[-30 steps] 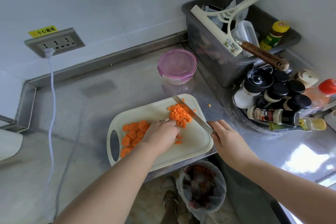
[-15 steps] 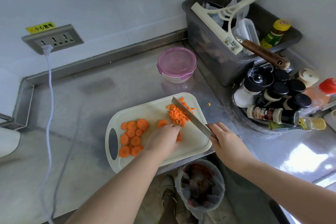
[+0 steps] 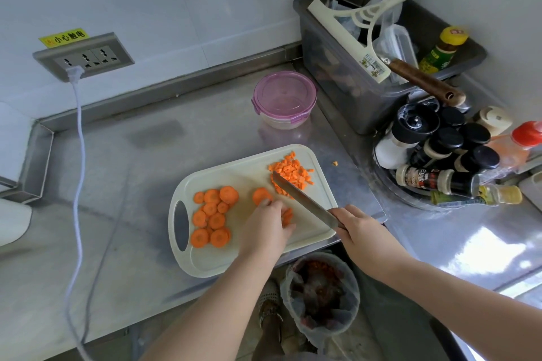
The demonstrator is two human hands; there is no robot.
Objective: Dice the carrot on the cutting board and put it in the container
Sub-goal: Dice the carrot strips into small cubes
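Right hand (image 3: 362,233): grip round steel knife (image 3: 302,199). Left hand (image 3: 268,226): grip holding orange carrot slices (image 3: 288,215), cream cutting board's (image 3: 228,173) 3 o'clock.

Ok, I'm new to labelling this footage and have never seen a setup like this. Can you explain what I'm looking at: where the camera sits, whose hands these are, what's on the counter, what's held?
There is no machine here. A person works with two bare hands, filmed by one wide-angle camera on their head, looking down. The right hand grips a knife, its blade angled over the white cutting board. The fingers of the left hand curl over a small stack of slices mid-board. Diced carrot is piled at the board's far right corner, and round carrot slices lie at its left. Behind, a pink-lidded container stands closed on the steel counter, beside a grey bin and spice bottles.
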